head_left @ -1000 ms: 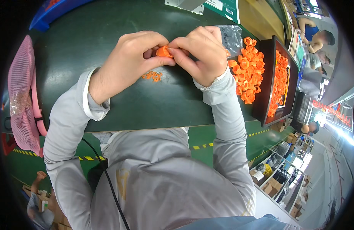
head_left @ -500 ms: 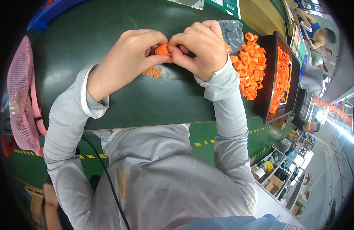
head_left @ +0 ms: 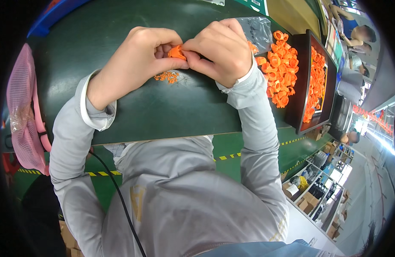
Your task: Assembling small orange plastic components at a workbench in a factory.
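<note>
Hands both up over the green surface (head_left: 163,118), working one small orange part (head_left: 177,52). Part sits between them, just above the surface, partly covered by fingers. Left hand (head_left: 139,55): fingers curled in, thumb below, closed around the part's left side. Right hand (head_left: 219,53): thumb and index pinched together on the part's right end; exact contact hidden behind the knuckles.

Orange scraps (head_left: 167,77) lie loose on the surface just below the left hand, on the wearer's side of the part. Pile of orange parts (head_left: 283,70) on the surface to the right, near the right cuff. Black tray (head_left: 296,81) just beyond it, more orange pieces inside. Clear plastic bag (head_left: 257,30) lies flat between right hand and pile, toward the far edge. Pink mesh item (head_left: 23,107) at the left edge, well apart from the hands; blue bin (head_left: 56,16) at far left corner.
</note>
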`<action>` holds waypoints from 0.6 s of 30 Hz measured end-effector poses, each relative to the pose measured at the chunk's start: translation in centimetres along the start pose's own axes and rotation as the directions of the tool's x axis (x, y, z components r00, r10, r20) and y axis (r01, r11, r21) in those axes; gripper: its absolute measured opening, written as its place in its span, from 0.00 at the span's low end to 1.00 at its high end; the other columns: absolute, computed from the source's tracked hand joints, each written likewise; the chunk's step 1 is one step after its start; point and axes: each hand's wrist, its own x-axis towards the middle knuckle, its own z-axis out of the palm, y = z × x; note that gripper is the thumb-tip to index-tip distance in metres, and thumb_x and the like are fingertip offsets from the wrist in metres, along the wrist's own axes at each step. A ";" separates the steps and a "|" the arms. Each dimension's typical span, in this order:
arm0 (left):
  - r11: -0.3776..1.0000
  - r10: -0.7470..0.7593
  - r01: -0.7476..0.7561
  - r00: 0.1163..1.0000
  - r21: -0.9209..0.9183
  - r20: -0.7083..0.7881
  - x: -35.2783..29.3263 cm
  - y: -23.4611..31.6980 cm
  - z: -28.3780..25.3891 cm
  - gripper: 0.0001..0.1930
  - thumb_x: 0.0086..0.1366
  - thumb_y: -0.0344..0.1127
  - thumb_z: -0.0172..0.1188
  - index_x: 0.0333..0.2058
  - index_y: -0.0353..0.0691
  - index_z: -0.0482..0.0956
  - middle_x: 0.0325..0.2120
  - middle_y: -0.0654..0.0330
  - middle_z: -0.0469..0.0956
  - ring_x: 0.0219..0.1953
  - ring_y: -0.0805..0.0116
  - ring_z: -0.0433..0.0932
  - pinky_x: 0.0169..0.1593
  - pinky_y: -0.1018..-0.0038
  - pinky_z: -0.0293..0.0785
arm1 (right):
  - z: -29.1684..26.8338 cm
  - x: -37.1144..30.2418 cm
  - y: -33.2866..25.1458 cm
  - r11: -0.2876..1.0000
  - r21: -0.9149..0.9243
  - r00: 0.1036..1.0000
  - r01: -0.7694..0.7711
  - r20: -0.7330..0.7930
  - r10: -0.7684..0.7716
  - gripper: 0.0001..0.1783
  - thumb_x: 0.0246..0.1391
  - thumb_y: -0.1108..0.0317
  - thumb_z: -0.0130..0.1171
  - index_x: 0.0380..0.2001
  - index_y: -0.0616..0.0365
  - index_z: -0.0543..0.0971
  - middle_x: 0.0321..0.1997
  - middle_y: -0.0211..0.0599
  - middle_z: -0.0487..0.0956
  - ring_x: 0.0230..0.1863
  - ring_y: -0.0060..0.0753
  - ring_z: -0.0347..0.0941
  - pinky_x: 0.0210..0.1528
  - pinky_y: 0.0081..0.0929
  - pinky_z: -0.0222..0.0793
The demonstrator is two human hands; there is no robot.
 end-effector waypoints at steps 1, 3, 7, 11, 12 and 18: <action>0.998 -0.046 0.047 0.999 -0.039 0.017 0.0 0.2 -0.1 0.11 0.55 0.28 0.73 0.30 0.29 0.80 0.18 0.59 0.74 0.21 0.73 0.70 0.28 0.75 0.68 | 0.0 0.0 0.0 1.000 -0.009 0.999 0.020 -0.029 -0.020 0.11 0.38 0.75 0.73 0.29 0.52 0.84 0.26 0.25 0.79 0.29 0.30 0.75 0.42 0.29 0.66; 0.994 -0.074 0.077 0.996 -0.075 0.042 0.0 0.5 -0.2 0.10 0.55 0.28 0.73 0.30 0.29 0.80 0.18 0.60 0.74 0.21 0.74 0.69 0.28 0.75 0.68 | 0.1 -0.1 0.0 1.000 0.009 0.999 0.012 -0.032 -0.012 0.11 0.39 0.75 0.72 0.30 0.53 0.84 0.26 0.25 0.79 0.28 0.30 0.75 0.42 0.29 0.66; 0.993 -0.109 0.109 0.994 -0.034 0.000 0.1 0.6 -0.4 0.10 0.56 0.28 0.73 0.31 0.29 0.80 0.19 0.60 0.74 0.22 0.76 0.70 0.28 0.76 0.68 | 0.2 -0.5 0.8 0.998 0.058 0.999 -0.038 -0.024 0.040 0.12 0.41 0.71 0.71 0.33 0.49 0.84 0.27 0.23 0.79 0.29 0.29 0.75 0.40 0.28 0.63; 0.700 0.346 -0.245 0.938 0.671 -0.018 0.6 0.1 -2.5 0.12 0.56 0.25 0.68 0.40 0.30 0.81 0.31 0.57 0.77 0.33 0.67 0.76 0.38 0.71 0.72 | -0.3 -0.7 1.8 0.989 0.018 0.988 -0.146 -0.043 0.146 0.10 0.49 0.76 0.65 0.36 0.54 0.85 0.25 0.26 0.79 0.29 0.30 0.76 0.44 0.29 0.65; 0.652 0.310 -0.238 0.950 0.720 0.033 0.5 0.7 -2.6 0.17 0.52 0.23 0.66 0.43 0.29 0.79 0.33 0.54 0.72 0.37 0.56 0.73 0.42 0.65 0.72 | -0.5 -0.8 1.9 0.980 -0.003 0.980 -0.197 0.029 0.197 0.09 0.50 0.74 0.65 0.36 0.54 0.85 0.26 0.26 0.79 0.30 0.31 0.76 0.45 0.29 0.64; 0.516 0.349 -0.309 0.928 0.799 0.133 0.5 -0.2 -3.2 0.17 0.52 0.23 0.64 0.43 0.30 0.78 0.34 0.52 0.71 0.39 0.54 0.73 0.44 0.65 0.72 | 0.0 -1.8 3.8 0.966 -0.097 0.962 -0.239 0.112 0.249 0.07 0.52 0.67 0.68 0.35 0.53 0.85 0.27 0.26 0.80 0.31 0.30 0.76 0.42 0.30 0.64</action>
